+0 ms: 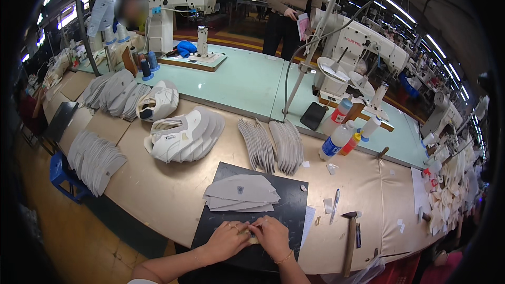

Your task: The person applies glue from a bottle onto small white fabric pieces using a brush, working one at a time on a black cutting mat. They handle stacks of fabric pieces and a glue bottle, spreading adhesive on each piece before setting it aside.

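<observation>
— What colour is the mat (286, 215)?
— Black, with pale grey pieces (242, 193) on it.
— And the table (168, 189)?
— Tan; the far bench (247, 81) is mint green.
— The bottles?
— One (334, 140) has a blue label, one (350, 143) is orange with a yellow cap.

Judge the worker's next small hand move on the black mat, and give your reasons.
Probably lifting the top piece off the grey stack: both the left hand and right hand pinch one small piece on the black mat, with the stack just beyond.
</observation>
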`<state>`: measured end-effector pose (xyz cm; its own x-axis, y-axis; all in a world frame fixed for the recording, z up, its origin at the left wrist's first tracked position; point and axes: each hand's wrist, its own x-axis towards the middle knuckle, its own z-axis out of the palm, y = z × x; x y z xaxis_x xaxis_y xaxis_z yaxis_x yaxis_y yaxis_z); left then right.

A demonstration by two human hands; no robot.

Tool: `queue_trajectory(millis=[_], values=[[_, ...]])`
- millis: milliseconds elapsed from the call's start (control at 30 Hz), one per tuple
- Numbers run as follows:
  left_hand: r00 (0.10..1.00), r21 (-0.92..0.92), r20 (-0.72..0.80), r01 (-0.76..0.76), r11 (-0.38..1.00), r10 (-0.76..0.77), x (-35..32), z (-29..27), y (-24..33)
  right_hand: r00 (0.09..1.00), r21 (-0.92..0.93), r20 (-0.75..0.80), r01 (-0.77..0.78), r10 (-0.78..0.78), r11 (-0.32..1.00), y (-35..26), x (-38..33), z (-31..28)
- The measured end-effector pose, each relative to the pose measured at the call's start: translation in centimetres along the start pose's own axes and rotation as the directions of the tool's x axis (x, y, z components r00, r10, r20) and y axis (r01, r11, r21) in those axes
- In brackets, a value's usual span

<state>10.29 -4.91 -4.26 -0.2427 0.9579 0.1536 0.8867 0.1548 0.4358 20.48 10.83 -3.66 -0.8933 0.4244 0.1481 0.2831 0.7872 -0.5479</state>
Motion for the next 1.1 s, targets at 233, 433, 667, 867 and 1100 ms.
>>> queue_trajectory(millis=[233, 433, 667, 867, 1100], values=[[0.998, -0.039, -0.061, -0.017, 0.999, 0.015, 0.2, 0.2, -0.5, 1.000, 0.015, 0.002, -0.023, 0.023, 1.000, 0.4, 0.5, 0.1], [0.998, -0.020, -0.065, -0.002, 1.000, 0.001, 0.1, 0.3, -0.4, 0.999, 0.044, -0.021, 0.050, -0.049, 0.998, 0.2, 0.0, 0.1], [0.998, -0.042, -0.067, -0.010, 0.999, 0.007, 0.2, 0.1, -0.4, 1.000, 0.016, -0.019, 0.025, -0.025, 1.000, 0.4, 0.7, 0.2], [0.997, -0.037, -0.074, -0.015, 0.999, 0.012, 0.2, 0.1, -0.4, 0.997, 0.019, -0.011, 0.078, -0.078, 0.997, 0.6, 0.3, 0.1], [0.997, -0.044, -0.020, -0.076, 0.996, 0.076, 0.4, 0.4, -1.7, 0.970, 0.452, -0.173, -0.076, 0.171, 0.889, 0.3, -0.4, -1.2]])
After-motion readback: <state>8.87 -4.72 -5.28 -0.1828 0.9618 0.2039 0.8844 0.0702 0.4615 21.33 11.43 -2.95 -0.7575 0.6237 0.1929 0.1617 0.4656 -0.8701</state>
